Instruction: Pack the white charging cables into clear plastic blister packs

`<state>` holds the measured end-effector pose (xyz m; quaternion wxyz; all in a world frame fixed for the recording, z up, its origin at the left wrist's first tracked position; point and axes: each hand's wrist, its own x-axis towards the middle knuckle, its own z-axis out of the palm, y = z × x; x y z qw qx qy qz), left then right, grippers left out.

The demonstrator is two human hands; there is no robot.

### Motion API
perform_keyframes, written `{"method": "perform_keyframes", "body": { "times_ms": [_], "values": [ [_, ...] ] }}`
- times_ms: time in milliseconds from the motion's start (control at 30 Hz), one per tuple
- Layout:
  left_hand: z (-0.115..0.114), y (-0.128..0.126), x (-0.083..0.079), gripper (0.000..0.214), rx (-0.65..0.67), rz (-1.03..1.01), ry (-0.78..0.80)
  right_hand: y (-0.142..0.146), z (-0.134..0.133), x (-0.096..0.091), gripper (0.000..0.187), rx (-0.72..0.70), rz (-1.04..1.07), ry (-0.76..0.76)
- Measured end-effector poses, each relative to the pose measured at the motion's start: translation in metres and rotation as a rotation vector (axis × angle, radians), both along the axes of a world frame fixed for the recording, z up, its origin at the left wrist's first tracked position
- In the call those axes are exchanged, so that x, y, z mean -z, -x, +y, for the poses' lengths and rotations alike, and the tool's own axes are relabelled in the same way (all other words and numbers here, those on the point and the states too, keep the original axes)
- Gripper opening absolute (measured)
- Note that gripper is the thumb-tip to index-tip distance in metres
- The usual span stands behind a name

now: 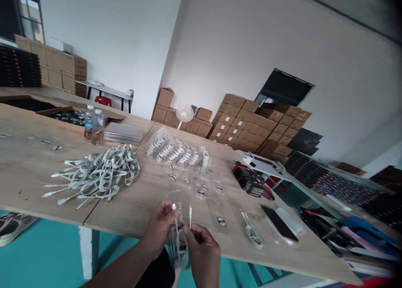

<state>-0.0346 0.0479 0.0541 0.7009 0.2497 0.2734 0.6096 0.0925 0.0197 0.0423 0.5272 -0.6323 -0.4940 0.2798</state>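
Observation:
My left hand [157, 230] is closed, thumb and fingers pinching a white charging cable [190, 214] near one plug. My right hand [204, 250] is closed around the same cable, with a slim white plug pointing up past its fingertips. The cable loops down between both hands. A clear plastic bag [172, 254] with a dark oval label hangs there too; whether the loop lies inside or behind it I cannot tell. Left of my hands lies a tangled pile of white cables [103, 170]. One coiled cable [252, 235] rests to the right.
Bagged cables [176, 151] lie in a row farther back, with flat clear bags [201, 193] before them. A phone [279, 223] is near the right edge. Two bottles [98, 128] stand at back left by clear sheets [123, 133]. Stacked black items [248, 179] sit on the right.

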Motion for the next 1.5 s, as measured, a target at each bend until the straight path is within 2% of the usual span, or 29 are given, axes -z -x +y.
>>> {"method": "perform_keyframes", "body": {
  "times_ms": [133,400,500,767,933,1033,1133,1233,1333,1500],
  "values": [
    [0.0,0.002,-0.005,0.034,0.036,0.042,-0.029,-0.005,0.0,-0.004,0.038,-0.056,0.083,-0.001],
    [0.0,0.003,-0.01,0.036,0.07,0.011,0.026,-0.003,-0.003,-0.012,0.042,-0.116,-0.005,-0.006],
    [-0.001,0.003,-0.012,0.036,0.09,-0.002,0.023,0.001,-0.006,-0.016,0.041,-0.14,-0.175,-0.022],
    [-0.008,-0.003,-0.016,0.032,0.068,-0.043,0.032,0.01,-0.013,-0.031,0.031,-0.162,-0.811,-0.132],
    [-0.006,-0.011,-0.009,0.038,-0.011,0.034,0.091,0.013,-0.012,-0.035,0.03,-0.19,-0.962,-0.129],
    [-0.002,-0.016,-0.001,0.038,-0.066,0.078,0.098,0.015,-0.011,-0.034,0.027,-0.183,-0.985,-0.126],
    [0.003,-0.015,0.005,0.037,-0.056,0.056,0.073,0.013,-0.011,-0.027,0.025,-0.177,-0.963,-0.149],
    [0.008,-0.011,0.006,0.038,-0.076,-0.033,0.113,0.004,-0.015,-0.015,0.016,-0.172,-0.825,-0.245],
    [0.013,-0.005,0.007,0.037,-0.096,-0.106,0.188,-0.01,-0.02,0.0,0.021,-0.19,-0.661,-0.364],
    [0.018,-0.004,0.005,0.024,-0.05,-0.173,0.272,-0.025,-0.026,0.019,0.013,-0.253,-0.587,-0.452]
  ]
}}
